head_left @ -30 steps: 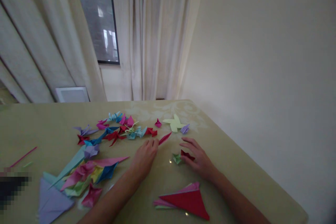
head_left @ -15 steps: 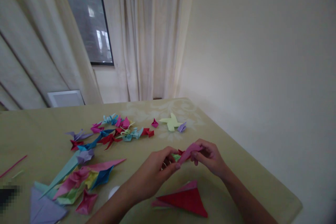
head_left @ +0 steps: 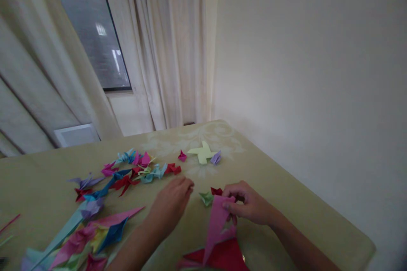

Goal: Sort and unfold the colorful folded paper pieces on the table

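My right hand (head_left: 249,205) pinches the top of a long pink folded paper piece (head_left: 216,226) that hangs down toward a red paper triangle (head_left: 227,259) at the near edge. My left hand (head_left: 170,204) hovers low over the table just left of it, fingers loosely curled, holding nothing that I can see. Between the hands lie a small green folded piece (head_left: 206,197) and a small dark red one (head_left: 216,191).
Many coloured origami pieces (head_left: 127,171) lie scattered across the yellow-green table (head_left: 286,194), with larger folded shapes (head_left: 92,233) at the near left. A pale green cross shape (head_left: 201,152) sits further back. Curtains, a window and a wall stand behind; the table's right edge is close.
Both hands held the pink piece half a second ago. Now my left hand has let go and moved left, and the pink piece hangs from my right hand. The view has tilted.
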{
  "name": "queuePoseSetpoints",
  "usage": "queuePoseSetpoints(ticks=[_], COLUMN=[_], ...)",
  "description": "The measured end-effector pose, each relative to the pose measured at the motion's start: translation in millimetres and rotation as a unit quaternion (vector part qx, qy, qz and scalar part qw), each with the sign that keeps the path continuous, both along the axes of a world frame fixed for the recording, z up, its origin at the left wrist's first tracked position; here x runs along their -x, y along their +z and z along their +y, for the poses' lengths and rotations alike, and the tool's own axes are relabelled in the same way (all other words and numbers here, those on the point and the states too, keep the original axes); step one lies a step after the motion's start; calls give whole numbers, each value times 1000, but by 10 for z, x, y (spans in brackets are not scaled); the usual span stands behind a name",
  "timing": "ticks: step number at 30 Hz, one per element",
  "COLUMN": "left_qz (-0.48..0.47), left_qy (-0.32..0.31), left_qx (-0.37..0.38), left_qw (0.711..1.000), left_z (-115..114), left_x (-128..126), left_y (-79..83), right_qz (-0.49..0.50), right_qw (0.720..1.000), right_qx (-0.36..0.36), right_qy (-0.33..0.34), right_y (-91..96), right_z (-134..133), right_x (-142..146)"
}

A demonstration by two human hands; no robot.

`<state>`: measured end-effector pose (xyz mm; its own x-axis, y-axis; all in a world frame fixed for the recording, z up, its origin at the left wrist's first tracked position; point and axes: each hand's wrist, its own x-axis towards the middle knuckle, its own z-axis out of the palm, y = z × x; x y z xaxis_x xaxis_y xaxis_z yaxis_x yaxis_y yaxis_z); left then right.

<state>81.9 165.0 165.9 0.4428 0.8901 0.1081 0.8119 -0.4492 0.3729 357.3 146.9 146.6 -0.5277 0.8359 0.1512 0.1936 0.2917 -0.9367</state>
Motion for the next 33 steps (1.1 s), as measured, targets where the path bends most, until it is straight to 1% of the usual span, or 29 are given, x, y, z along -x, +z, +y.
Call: queuePoseSetpoints(ticks=[1,2,3,5,7,10,12,14,15,17,18,20,22,24,27,30,31,32,33], left_qz=[54,104,141,176,160,109,68,8,-26,-77,-87,-73,-38,-28,-68,-112,-120,-120,-108], left_qy=[42,69,86,86,69,40,20,10,13,30,40,53,53,33,-24,-91,-101,-95,-69], left_qx=[-61,-100,-119,-118,-97,-60,-22,7,11,-8,-24,-42,-30,6,88,200,220,215,181], left_qw=[996,987,979,974,980,991,997,1000,1000,997,995,995,997,999,994,969,963,964,975], left_z=[133,262,378,547,614,591,570,585,606,661,688,722,720,678,569,487,486,502,533], left_x=[37,77,116,177,208,225,261,339,389,489,527,558,531,467,367,307,297,293,294], left_y=[-48,-95,-141,-228,-302,-370,-374,-357,-349,-345,-353,-383,-408,-398,-300,-176,-149,-134,-134], right_qz=[-13,-22,-27,-27,-30,-51,-58,-59,-58,-59,-60,-65,-73,-83,-115,-132,-129,-123,-116], right_qw=[1000,1000,1000,999,998,991,987,986,985,982,981,982,983,984,981,976,976,977,977], right_qx=[-2,-4,-4,13,52,106,120,125,128,139,140,130,109,93,91,113,122,130,139], right_qy=[6,7,8,15,36,71,84,96,102,115,118,123,125,124,128,129,124,119,114], right_y=[-3,-10,-19,-35,-40,-32,-32,-44,-52,-70,-76,-82,-80,-75,-71,-75,-79,-84,-90], right_z=[3,7,10,16,19,21,24,29,33,40,44,52,63,75,93,98,97,95,93], right_x=[6,9,9,-2,-19,-36,-35,-29,-26,-25,-27,-36,-47,-58,-75,-99,-109,-119,-130])
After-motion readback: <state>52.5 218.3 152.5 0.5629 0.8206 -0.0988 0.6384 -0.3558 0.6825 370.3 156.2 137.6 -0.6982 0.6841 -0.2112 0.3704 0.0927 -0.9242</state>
